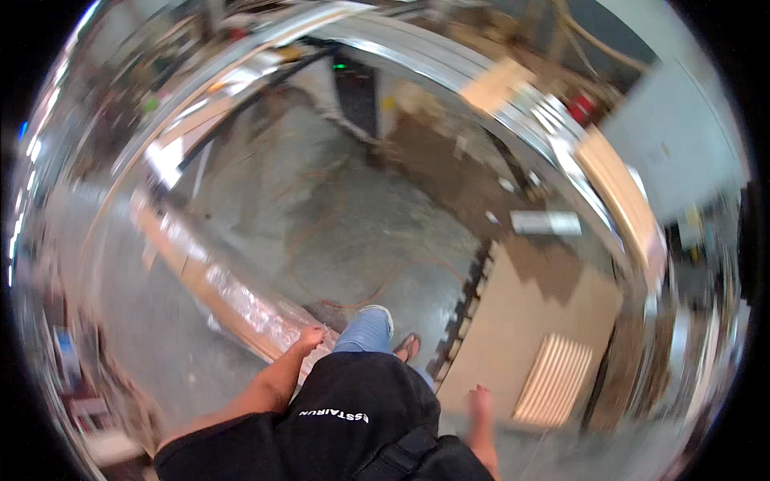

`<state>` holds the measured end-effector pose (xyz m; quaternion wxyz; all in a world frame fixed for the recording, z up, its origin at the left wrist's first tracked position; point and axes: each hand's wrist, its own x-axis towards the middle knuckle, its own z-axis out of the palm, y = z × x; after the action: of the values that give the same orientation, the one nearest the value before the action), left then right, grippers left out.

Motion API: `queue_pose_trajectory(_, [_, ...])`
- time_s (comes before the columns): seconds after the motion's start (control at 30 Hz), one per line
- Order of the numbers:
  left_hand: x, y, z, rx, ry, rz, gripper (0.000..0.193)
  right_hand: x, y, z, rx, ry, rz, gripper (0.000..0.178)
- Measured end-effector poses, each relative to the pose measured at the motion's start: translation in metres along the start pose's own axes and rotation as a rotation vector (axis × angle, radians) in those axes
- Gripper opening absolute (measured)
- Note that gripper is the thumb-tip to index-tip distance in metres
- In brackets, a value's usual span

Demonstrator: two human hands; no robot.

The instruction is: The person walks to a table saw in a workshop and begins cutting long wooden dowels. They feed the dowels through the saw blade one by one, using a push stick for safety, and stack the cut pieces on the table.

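Note:
My left hand point(309, 341) is at my left side with its fingers curled in. In the picture it overlaps the near end of a long cardboard package wrapped in clear plastic point(228, 284) that lies on the floor. Whether the hand touches the package, or has anything small inside it, is hidden. On the other side, my right hand point(481, 398) hangs low and is smeared by motion. It appears near a flat tan board point(489, 345), with a stack of slatted wooden pieces point(553, 381) to its right. No held thing shows in that hand.
An orange hose or cord point(293, 256) loops over the grey concrete floor point(361, 216) ahead. A long metal-edged bench point(417, 56) curves across the far side, with wooden pieces point(613, 188) on its right end. A white panel point(545, 223) lies beyond the tan board.

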<state>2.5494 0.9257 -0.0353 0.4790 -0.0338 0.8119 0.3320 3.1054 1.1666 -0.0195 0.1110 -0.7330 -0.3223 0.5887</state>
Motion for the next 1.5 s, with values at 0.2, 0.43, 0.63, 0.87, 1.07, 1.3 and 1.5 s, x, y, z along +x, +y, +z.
queue_pose_trajectory(0.2, [0.034, 0.068, 0.016, -0.209, 0.12, -0.05, 0.03, 0.169, -0.228, 0.06, -0.17, -0.191, -0.402, 0.038])
queue_pose_trajectory(0.43, [0.152, 0.16, 0.022, -0.195, 0.021, -0.143, 0.031, 0.26, -0.38, 0.218, -1.446, -0.058, -1.105, 0.047])
queue_pose_trajectory(0.63, [0.225, 0.32, -0.09, -0.41, 0.248, 0.084, 0.041, 0.239, -0.463, 0.349, -1.445, -0.439, -1.373, 0.034])
queue_pose_trajectory(0.87, [0.299, 0.451, -0.19, -0.547, 0.479, 0.132, 0.035, 0.256, -0.631, 0.546, -1.323, -0.272, -1.731, 0.03])
queue_pose_trajectory(1.07, [0.382, 0.518, -0.189, -0.227, 0.409, 0.086, 0.041, 0.362, -0.812, 0.721, -0.811, -0.292, -1.84, 0.022])
queue_pose_trajectory(1.3, [0.37, 0.684, -0.279, -0.44, 0.73, 0.418, 0.032, 0.191, -0.995, 0.979, -0.376, -0.879, -0.966, 0.026])
queue_pose_trajectory(1.5, [0.399, 0.845, -0.399, -0.579, 0.775, 0.58, 0.029, 0.116, -1.06, 1.113, -0.511, -0.814, -1.045, 0.025])
